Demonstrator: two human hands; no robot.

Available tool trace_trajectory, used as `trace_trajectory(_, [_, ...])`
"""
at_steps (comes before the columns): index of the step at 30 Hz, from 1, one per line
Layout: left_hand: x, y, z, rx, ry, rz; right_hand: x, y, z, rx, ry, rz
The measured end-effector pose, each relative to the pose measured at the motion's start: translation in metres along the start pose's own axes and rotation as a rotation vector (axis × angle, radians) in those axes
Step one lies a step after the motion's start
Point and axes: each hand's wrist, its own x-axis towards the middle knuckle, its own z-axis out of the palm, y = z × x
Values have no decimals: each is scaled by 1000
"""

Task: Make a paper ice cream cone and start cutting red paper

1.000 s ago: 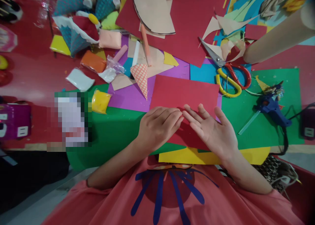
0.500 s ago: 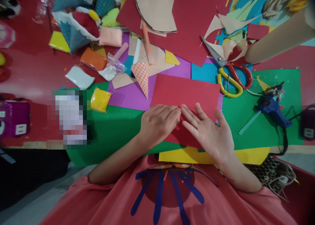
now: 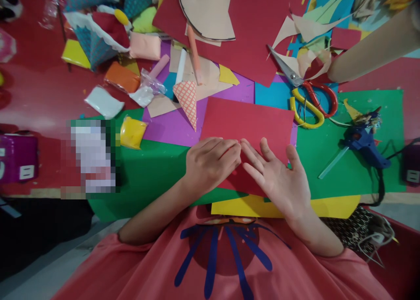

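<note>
My left hand (image 3: 211, 164) hovers palm down over a red sheet (image 3: 249, 118), its fingers bent and pressed together. Whatever those fingers hold, if anything, is hidden behind them. Close by on the right, my right hand (image 3: 284, 179) is open with the palm turned up and the fingers spread. The fingertips of both hands nearly meet above the middle of the sheet. Beneath the red sheet lie a purple sheet (image 3: 160, 131) and a green sheet (image 3: 157, 169). A small cone with a red lattice pattern (image 3: 187, 101) rests just beyond the left hand.
Scissors (image 3: 308, 99) lie to the right, near a blue glue gun (image 3: 367, 147). On the left are a yellow clay packet (image 3: 132, 132), a white packet (image 3: 104, 102) and an orange packet (image 3: 122, 77). Blue cones (image 3: 95, 42) stand behind them. A beige roll (image 3: 370, 46) leans in at right.
Both hands keep almost the same pose. A bit of red seen between the fingertips before is now hardly visible. The view has shifted slightly.
</note>
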Motion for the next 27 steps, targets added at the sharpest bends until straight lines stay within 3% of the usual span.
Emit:
trace_trajectory(4, [0, -2, 2, -36, 100, 10, -3, -1, 3, 107, 3, 33])
trace_trajectory(7, [0, -2, 2, -123, 105, -51, -3, -1, 2, 86, -25, 25])
trace_trajectory(13, [5, -2, -9, -342, 48, -255, -4, -1, -4, -49, -74, -11])
trace_trajectory(19, [-3, -16, -7, -222, -87, -442, -2, -1, -8, -270, -82, -79])
trace_trajectory(23, [-10, -23, -3, -146, -179, -366, -1, 0, -9, -372, -87, -106])
trace_trajectory(27, [-13, -19, -11, -247, -201, -248, -3, -3, -12, -283, -36, -91])
